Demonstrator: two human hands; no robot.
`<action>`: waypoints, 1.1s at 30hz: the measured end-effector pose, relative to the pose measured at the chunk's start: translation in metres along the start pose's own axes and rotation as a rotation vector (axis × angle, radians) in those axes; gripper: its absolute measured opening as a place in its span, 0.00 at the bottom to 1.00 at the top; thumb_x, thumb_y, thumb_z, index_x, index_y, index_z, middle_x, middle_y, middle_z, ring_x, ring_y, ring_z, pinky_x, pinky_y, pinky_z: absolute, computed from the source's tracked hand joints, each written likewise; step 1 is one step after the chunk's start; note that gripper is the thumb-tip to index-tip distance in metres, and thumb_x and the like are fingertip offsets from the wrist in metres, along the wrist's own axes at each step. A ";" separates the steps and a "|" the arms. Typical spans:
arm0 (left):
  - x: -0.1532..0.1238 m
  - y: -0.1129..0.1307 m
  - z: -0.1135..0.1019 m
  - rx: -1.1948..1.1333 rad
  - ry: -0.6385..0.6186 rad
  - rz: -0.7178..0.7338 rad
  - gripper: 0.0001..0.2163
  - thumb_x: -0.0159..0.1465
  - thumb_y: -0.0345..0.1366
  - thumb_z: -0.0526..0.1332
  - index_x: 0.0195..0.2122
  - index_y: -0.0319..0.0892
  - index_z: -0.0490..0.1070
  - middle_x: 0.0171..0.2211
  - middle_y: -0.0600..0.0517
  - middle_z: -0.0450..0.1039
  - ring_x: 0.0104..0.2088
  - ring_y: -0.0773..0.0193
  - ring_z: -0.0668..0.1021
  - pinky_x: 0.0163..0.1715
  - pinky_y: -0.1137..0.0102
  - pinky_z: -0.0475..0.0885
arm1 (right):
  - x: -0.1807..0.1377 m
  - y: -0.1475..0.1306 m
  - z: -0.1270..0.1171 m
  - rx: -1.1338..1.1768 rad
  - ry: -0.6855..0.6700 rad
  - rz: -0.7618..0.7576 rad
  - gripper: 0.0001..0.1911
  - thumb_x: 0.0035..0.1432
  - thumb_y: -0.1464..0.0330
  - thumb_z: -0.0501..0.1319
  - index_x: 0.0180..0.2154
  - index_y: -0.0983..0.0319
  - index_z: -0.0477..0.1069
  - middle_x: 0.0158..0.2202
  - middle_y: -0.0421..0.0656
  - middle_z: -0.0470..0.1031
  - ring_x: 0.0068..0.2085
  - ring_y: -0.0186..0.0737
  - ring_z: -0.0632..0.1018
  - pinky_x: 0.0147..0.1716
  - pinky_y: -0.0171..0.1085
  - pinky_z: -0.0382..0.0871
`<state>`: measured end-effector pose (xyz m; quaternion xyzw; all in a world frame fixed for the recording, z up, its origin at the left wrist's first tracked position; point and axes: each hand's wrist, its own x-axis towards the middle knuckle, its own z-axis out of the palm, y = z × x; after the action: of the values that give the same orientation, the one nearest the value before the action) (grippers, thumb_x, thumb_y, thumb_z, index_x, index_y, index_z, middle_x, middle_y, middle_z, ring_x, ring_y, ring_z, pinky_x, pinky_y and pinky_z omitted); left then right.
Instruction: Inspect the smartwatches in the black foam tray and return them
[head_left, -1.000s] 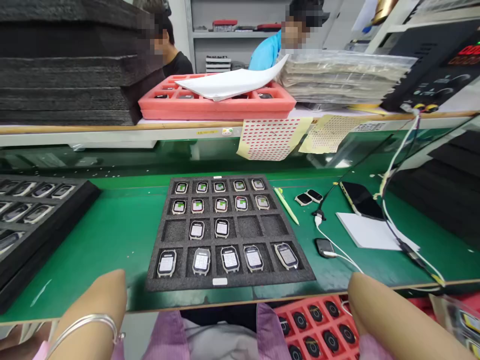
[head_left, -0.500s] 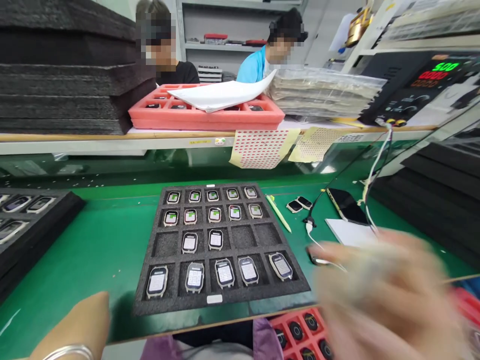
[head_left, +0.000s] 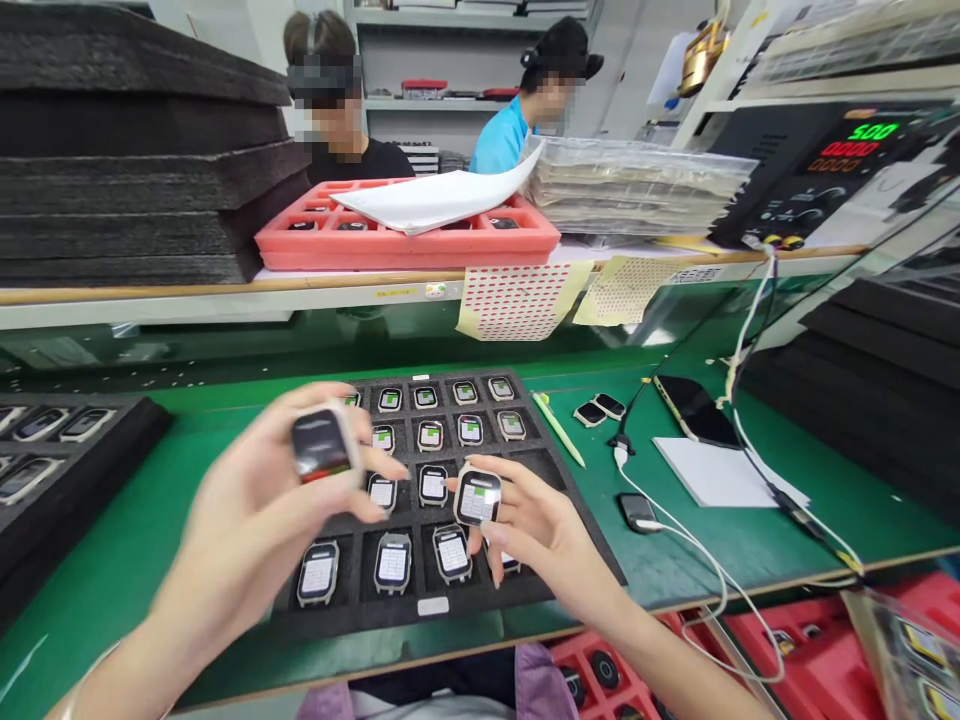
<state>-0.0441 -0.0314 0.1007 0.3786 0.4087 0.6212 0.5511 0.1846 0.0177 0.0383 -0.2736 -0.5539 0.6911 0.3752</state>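
My left hand (head_left: 259,510) is raised over the left side of the black foam tray (head_left: 352,612) and pinches a watch body with a dark screen (head_left: 321,445). My right hand (head_left: 529,530) hovers over the tray's lower right and holds a watch body with a lit screen (head_left: 478,497) between its fingertips. The tray's pockets hold several more watch bodies with lit screens (head_left: 392,562). Part of the lower right row is hidden behind my right hand.
A second black tray of watches (head_left: 52,470) lies at left. At right: a green pen (head_left: 556,428), two loose watches (head_left: 598,410), a phone (head_left: 694,410), a white pad (head_left: 724,473), cables (head_left: 697,560). Red trays (head_left: 787,640) sit below the edge. Two people work behind the shelf.
Both hands came up from below the table edge to above the tray. Each now holds a watch body. The lower right pocket's watch is no longer visible there.
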 end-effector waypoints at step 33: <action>0.018 -0.065 0.017 -0.066 -0.342 -0.155 0.27 0.59 0.28 0.64 0.58 0.46 0.59 0.42 0.48 0.68 0.37 0.59 0.78 0.37 0.64 0.78 | -0.003 0.009 -0.012 -0.076 0.036 -0.007 0.23 0.57 0.67 0.63 0.54 0.59 0.63 0.40 0.47 0.75 0.33 0.40 0.78 0.22 0.33 0.74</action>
<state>-0.0061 -0.0081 0.0472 0.4277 0.3163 0.5166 0.6709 0.1939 0.0214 0.0263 -0.2980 -0.5737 0.6634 0.3768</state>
